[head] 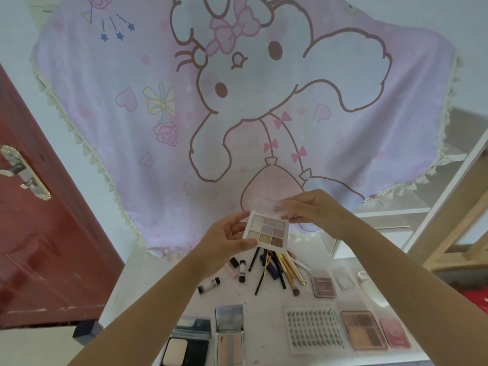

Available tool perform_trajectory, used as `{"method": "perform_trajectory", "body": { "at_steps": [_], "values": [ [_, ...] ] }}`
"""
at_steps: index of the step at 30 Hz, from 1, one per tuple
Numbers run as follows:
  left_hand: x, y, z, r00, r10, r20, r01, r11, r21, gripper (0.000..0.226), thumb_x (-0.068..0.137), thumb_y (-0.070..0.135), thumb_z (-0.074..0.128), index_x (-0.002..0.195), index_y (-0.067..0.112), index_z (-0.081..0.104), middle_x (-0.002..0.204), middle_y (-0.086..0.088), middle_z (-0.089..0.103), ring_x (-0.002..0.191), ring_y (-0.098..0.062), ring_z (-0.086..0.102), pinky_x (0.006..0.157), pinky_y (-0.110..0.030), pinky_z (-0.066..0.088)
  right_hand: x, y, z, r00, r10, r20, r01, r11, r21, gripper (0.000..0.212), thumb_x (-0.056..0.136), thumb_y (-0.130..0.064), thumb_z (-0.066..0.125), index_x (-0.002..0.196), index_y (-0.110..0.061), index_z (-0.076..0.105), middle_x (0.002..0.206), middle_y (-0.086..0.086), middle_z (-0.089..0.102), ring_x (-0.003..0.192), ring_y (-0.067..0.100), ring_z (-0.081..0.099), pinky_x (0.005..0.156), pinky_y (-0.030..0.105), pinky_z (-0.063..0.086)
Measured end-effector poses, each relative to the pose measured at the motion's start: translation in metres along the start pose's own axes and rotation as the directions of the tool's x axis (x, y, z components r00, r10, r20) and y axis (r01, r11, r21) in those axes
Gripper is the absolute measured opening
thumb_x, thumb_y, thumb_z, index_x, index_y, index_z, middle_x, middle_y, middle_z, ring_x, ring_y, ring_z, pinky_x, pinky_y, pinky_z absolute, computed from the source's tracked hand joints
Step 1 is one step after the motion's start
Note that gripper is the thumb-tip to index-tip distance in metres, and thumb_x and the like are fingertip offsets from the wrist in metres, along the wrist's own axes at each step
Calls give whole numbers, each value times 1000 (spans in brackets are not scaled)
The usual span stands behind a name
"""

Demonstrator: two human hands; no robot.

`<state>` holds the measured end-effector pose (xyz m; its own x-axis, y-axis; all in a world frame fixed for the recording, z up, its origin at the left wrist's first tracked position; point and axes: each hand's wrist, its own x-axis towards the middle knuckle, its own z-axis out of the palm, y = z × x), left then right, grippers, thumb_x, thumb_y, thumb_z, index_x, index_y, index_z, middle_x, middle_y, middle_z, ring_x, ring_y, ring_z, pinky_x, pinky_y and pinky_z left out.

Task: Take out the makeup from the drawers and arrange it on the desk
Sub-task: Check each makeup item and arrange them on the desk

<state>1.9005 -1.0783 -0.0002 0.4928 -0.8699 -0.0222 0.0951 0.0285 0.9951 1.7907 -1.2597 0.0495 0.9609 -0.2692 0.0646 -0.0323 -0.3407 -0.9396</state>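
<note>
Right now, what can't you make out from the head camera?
- Drawers: none in view.
- Clear lid of the eyeshadow palette: blurred under the right hand.
- Brush pile: tops hidden behind the palette held by the left hand.
- Powder compact: cut off by the bottom edge.

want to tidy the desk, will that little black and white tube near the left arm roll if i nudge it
Probably yes: the tube looks round and lies on its side on the smooth desk. It seems small, so likely light. Nothing touches it, so a sideways nudge could send it toward the desk edge.
</note>
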Motion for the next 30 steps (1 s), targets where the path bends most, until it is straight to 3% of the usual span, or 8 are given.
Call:
{"method": "perform_trajectory", "body": {
  "at_steps": [4,9,13,16,19,22,27,30],
  "values": [
    [-8,-24,0,994,-108,-14,109,976,190,51,75,-10,61,106,29,53,87,8,72,85,-6,69,71,-17,55,-1,30,9,972,230,-43,-223,966,135,27,88,-36,49,83,-18,68,85,-2,70,71,20,66,73,29,58],
    [-33,-99,13,942,-323,-92,336,894,296,57,74,-4,67,125,14,49,87,4,64,81,-10,65,77,-21,55,-12,111,51,841,540,-1,-537,836,115,47,90,-46,44,106,-5,60,99,10,66,79,25,66,59,26,55],
    [-58,-156,28,860,-481,-171,511,816,270,56,74,-1,70,125,9,48,90,-5,60,87,-18,59,79,-26,50,-33,170,89,736,675,49,-677,733,64,31,88,-39,53,96,-9,56,85,5,64,77,19,63,67,26,53],
    [-69,-188,37,808,-535,-247,588,756,287,52,75,4,70,123,9,51,101,-16,65,89,-24,62,78,-26,50,-44,202,114,706,703,85,-706,709,6,27,89,-32,53,99,-8,53,81,5,59,72,15,58,66,24,51],
    [-73,-209,45,752,-581,-312,657,698,284,54,78,7,69,127,8,45,105,-19,65,94,-29,64,83,-31,50,-44,220,123,708,704,58,-694,709,-128,31,94,-29,44,105,-1,52,89,8,59,78,21,56,73,35,50],
    [-72,-222,51,719,-585,-375,692,650,314,49,81,11,65,125,7,44,99,-20,66,86,-29,68,80,-32,54,-40,229,125,738,671,65,-622,715,-320,27,95,-34,39,95,-9,50,92,2,58,65,14,49,52,25,41],
    [-59,-230,57,723,-561,-402,690,568,449,36,84,15,61,115,2,46,96,-17,65,85,-31,67,82,-40,53,-30,240,128,752,658,42,-622,729,-287,27,94,-33,40,87,-9,50,90,8,58,74,20,52,56,26,41],
    [-52,-233,58,741,-536,-405,660,470,586,34,88,20,57,114,1,45,105,-17,62,93,-31,62,82,-35,49,-25,240,125,746,666,26,-641,727,-247,24,94,-31,40,90,-9,49,91,7,58,78,20,54,55,23,41]
  ]
}}
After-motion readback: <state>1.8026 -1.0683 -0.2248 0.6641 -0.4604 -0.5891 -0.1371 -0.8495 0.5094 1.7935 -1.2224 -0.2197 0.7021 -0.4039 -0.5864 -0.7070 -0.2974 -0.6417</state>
